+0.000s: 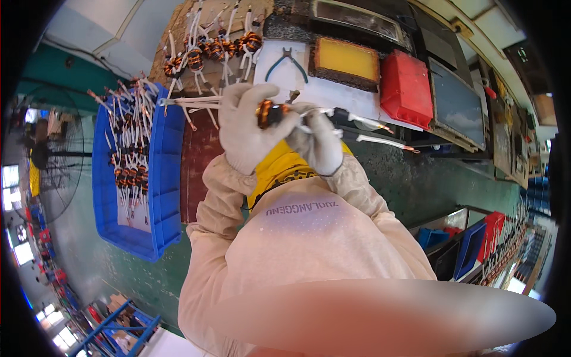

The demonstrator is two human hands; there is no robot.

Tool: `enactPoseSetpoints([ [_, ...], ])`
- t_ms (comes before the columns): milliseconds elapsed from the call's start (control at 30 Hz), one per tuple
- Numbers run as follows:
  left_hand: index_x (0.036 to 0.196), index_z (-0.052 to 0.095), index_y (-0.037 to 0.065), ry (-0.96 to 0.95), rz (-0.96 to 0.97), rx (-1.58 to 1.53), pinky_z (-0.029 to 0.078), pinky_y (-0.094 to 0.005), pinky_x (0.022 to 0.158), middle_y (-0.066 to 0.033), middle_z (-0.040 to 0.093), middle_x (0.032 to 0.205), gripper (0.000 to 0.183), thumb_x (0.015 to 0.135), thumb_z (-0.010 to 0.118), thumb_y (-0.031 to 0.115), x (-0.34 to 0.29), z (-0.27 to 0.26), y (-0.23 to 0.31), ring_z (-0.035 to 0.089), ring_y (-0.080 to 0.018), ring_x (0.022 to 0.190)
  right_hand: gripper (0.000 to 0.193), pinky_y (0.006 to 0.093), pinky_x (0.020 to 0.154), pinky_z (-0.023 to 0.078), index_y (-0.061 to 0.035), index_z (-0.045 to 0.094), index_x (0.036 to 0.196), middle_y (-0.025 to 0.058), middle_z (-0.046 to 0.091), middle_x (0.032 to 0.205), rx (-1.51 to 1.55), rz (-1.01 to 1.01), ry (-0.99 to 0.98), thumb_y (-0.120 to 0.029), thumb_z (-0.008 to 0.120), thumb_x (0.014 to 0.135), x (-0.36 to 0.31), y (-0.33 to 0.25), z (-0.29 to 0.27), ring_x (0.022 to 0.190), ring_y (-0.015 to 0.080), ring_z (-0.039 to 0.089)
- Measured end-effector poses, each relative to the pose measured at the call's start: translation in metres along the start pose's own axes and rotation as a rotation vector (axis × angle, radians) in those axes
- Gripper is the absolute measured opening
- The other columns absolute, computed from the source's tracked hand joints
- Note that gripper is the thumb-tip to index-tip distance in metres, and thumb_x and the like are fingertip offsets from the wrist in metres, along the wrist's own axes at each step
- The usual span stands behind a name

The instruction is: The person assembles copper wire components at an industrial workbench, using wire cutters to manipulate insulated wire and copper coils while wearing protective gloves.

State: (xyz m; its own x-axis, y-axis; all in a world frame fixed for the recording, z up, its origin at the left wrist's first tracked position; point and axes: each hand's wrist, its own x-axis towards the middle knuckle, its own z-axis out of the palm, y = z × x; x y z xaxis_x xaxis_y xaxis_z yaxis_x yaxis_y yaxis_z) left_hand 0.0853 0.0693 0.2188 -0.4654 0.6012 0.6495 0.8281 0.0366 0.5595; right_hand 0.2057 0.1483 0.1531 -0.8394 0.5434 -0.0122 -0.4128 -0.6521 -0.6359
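My left hand [242, 134], in a white glove, is closed around a ring-shaped coil [267, 114] wound with copper wire, with dark parts at its side. White-sleeved leads [196, 102] run from it leftward past my fingers. My right hand [321, 144], also gloved, grips the coil's right side, fingers pressed together at the leads. Two more leads [383, 141], with black sleeves near the hand and bare copper ends, stick out to the right. Exactly what the right fingertips pinch is hidden. Just beyond the hands lie green-handled cutting pliers [287, 61] on a white sheet.
Several similar coils [219, 49] lie on a brown board at the far left. A blue crate [165, 208] holding more coils stands left. Beyond my hands are a dark-rimmed tray [347, 61] with a yellow surface and a red bin [407, 89]. A fan [44, 152] stands far left.
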Motion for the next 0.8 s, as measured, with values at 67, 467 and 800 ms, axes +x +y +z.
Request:
enactPoseSetpoints([
  [67, 0.097, 0.062, 0.011, -0.007, -0.013, -0.095, 0.047, -0.0372, 0.076, -0.0108, 0.054, 0.098, 0.041, 0.061, 0.08, 0.019, -0.001, -0.002, 0.003, 0.057, -0.0287, 0.085, 0.041, 0.0242, 0.057, 0.038, -0.0087, 0.053, 0.115, 0.0008, 0.058, 0.083, 0.148, 0.007, -0.078, -0.043, 0.045, 0.094, 0.004, -0.016, -0.002, 0.065, 0.0093, 0.048],
  [467, 0.107, 0.057, -0.001, -0.254, -0.661, -0.76, 0.046, -0.0277, 0.081, -0.0065, 0.06, 0.103, 0.028, 0.092, 0.054, 0.022, -0.027, 0.004, -0.055, 0.058, -0.0139, 0.091, 0.019, 0.0204, 0.046, 0.027, -0.0162, 0.055, 0.103, -0.0031, 0.046, 0.067, 0.443, -0.247, -0.094, -0.032, 0.051, 0.094, -0.005, -0.064, -0.027, 0.044, 0.0039, 0.029],
  [800, 0.126, 0.043, -0.001, -0.132, -0.712, -1.32, 0.042, -0.0403, 0.097, -0.0181, 0.057, 0.114, 0.048, 0.095, 0.043, 0.036, -0.008, 0.053, -0.014, 0.054, -0.0277, 0.109, 0.031, 0.0234, 0.049, 0.034, -0.0113, 0.054, 0.113, 0.011, 0.06, 0.094, 0.291, -0.161, 0.206, -0.036, 0.048, 0.094, -0.015, -0.048, -0.017, 0.05, 0.0094, 0.039],
])
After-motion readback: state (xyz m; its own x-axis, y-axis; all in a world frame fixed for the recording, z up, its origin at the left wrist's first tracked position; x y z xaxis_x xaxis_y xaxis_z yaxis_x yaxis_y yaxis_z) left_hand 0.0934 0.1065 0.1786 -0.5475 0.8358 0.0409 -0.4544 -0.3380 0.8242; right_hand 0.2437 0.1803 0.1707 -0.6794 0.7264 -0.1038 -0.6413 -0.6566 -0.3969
